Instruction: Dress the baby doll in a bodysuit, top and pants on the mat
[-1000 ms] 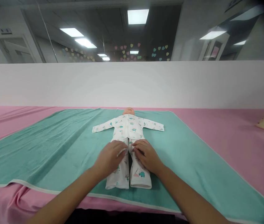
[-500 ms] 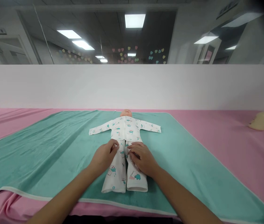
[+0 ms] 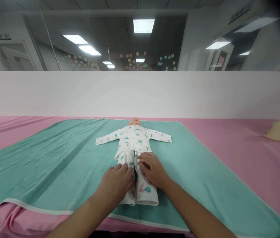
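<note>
A doll (image 3: 135,121) lies on its back, head away from me and arms spread. It wears a white printed top (image 3: 134,137) and matching white trousers (image 3: 146,190). My left hand (image 3: 118,180) rests palm down over the left trouser leg, its fingers bent loosely and their tips partly hidden. On the upper part of the right trouser leg lies my right hand (image 3: 154,169), fingers reaching across the cloth with a gap above the thumb. Neither hand visibly pinches the fabric. At the left, the hem of the top flares out over the trousers.
Under the doll is a green blanket (image 3: 67,165) with a pale edge, spread over a pink cloth (image 3: 219,142). A bottle-like, yellowish object (image 3: 278,129) with a brown part beside it lies at the far right. A white wall (image 3: 135,92) with mirror or glass above stands behind.
My left hand has slid down the left trouser leg towards me, uncovering its top and the hem. The right hand stays on its leg. The view has shifted slightly.
</note>
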Available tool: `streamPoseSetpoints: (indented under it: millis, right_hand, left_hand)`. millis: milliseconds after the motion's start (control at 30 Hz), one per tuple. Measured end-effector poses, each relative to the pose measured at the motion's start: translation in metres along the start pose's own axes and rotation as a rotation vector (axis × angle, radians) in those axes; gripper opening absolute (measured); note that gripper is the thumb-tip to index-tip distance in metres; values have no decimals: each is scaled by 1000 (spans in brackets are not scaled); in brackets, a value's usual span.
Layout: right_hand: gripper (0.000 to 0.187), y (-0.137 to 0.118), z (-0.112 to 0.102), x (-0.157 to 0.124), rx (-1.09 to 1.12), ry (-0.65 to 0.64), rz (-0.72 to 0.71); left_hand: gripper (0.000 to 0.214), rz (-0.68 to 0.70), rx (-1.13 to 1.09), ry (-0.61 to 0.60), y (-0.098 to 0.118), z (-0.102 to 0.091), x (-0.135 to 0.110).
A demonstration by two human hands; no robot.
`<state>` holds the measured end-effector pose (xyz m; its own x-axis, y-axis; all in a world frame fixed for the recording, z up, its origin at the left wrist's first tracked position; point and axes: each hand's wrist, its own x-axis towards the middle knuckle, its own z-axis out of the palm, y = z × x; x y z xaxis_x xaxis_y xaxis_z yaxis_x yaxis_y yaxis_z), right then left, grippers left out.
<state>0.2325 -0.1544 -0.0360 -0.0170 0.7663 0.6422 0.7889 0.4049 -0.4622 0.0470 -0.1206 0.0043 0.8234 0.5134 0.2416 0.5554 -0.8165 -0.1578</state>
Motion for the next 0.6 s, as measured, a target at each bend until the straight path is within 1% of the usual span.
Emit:
streamPoseSetpoints:
  millis: [67,133,267,433,600]
  right_hand:
    - [17,0,0,0,7,0,-2]
    - [18,0,0,-1,10,2,-7]
    - [17,0,0,-2,14,5,-18]
    - [16,1,-2,-2,10,-7,-34]
    - [15,3,-2,-1,16,-15,-48]
  left_hand:
    - [14,-46,66,66,2,0,3]
    - [14,-86,108,102,3,2,8]
    - [16,-77,144,129,4,9,15]
    - [17,-51,104,150,8,15,20]
    - [22,-60,-7,167,14,14,23]
